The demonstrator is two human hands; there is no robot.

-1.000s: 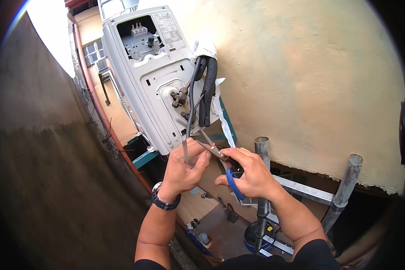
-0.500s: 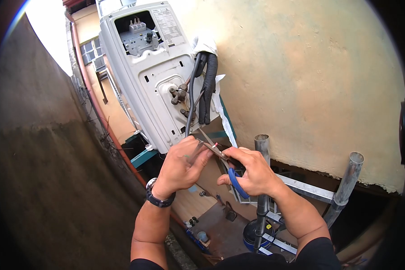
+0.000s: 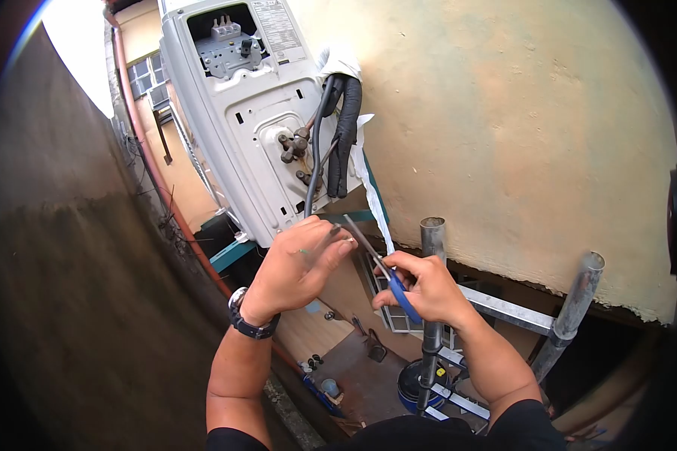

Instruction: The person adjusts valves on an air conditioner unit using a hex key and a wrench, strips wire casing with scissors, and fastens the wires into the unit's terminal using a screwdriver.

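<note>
From where I stand, the work is all at the lower end of a dark cable (image 3: 316, 146), which runs down the side of a pale outdoor unit (image 3: 218, 124) and into the person's left hand (image 3: 297, 263). That hand's grip is closed on the cable, thumb and fingertips pinched together, with something small and pale just showing at the tips; it's too blurred to tell bare wire from insulation. The right hand (image 3: 432, 289) has its grip clamped on blue-handled scissors (image 3: 406, 302), whose 2 blades point up toward the left fingertips, near them but apart, as far as I can see. The blades look together, or nearly so.

I'd judge the step in hand to be trimming or stripping that cable end. Another cut would call for a steady left pinch, the blades parted and set across the wire, and a light squeeze, so the sheath gives without nicking the core. The left thumb sits close to the blades, so it wants watching.

Above the hands, a terminal block (image 3: 226, 28) sits in the unit's uncovered bay, and black foam-wrapped pipes (image 3: 347, 120) hang beside the cable. To their right dangles a strip of white wrap (image 3: 372, 195).
</note>
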